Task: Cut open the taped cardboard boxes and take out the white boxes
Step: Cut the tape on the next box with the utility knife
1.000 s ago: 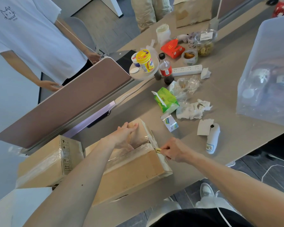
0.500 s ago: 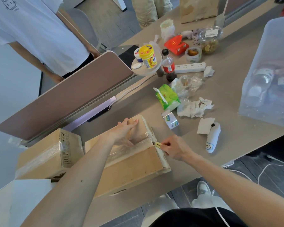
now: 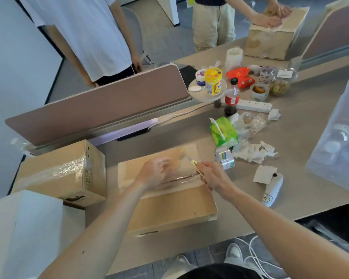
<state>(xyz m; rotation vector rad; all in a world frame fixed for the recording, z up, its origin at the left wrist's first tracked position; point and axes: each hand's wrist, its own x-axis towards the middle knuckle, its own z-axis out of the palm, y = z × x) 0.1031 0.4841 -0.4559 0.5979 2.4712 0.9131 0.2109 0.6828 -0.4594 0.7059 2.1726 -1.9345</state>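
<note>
A taped cardboard box (image 3: 169, 208) lies in front of me near the table's front edge. My right hand (image 3: 215, 179) grips a yellow utility knife (image 3: 195, 165) at the box's top right, by the clear tape seam. My left hand (image 3: 156, 174) is blurred over the middle of the box top, its fingers loosely spread and holding nothing. A second taped cardboard box (image 3: 63, 172) stands to the left. A white box (image 3: 24, 234) sits at the bottom left corner.
A desk divider (image 3: 101, 109) runs behind the boxes. Tissue pack (image 3: 223, 130), crumpled tissues (image 3: 254, 151), bottle (image 3: 232, 97), power strip (image 3: 254, 105) and a white device (image 3: 273, 191) crowd the right. A clear bin (image 3: 338, 146) stands far right. Two people stand beyond, one pressing on another box (image 3: 274, 35).
The view has tilted up. My left hand has lifted off the far flap and moved toward the box's middle. My right hand with the knife has shifted from the right side up onto the top seam.
</note>
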